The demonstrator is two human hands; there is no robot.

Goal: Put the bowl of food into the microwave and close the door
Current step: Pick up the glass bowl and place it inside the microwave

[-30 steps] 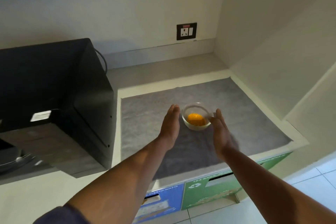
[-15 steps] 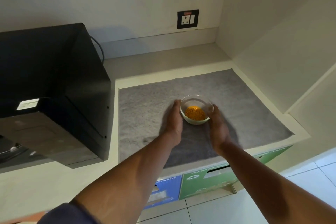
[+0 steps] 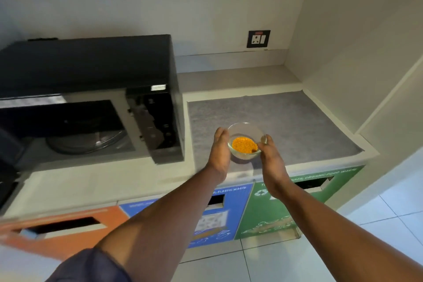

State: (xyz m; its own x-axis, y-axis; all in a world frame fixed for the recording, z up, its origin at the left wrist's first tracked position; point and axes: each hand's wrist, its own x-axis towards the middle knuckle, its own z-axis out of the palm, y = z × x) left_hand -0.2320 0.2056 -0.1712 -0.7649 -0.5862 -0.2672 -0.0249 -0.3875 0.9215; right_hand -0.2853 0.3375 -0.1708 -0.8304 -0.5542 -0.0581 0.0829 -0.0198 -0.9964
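Left hand (image 3: 220, 149) and right hand (image 3: 271, 158) cupped, palms facing, arms outstretched.

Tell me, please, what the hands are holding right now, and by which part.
Both hands hold the glass bowl of orange food by its sides: the left hand cups the left wall, the right hand grips the right wall near the rim.

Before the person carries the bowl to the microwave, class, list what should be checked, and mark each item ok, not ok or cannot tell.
1. Both hands on the clear glass bowl: left hand and right hand cup opposite sides. Ok.
2. Orange food sits low in the bowl. Ok.
3. Black microwave is open, cavity showing. Ok.
4. Glass turntable bare. Ok.
5. Bowl lifted off the grey mat: cannot tell.
6. Door position: mostly out of view, cannot tell.
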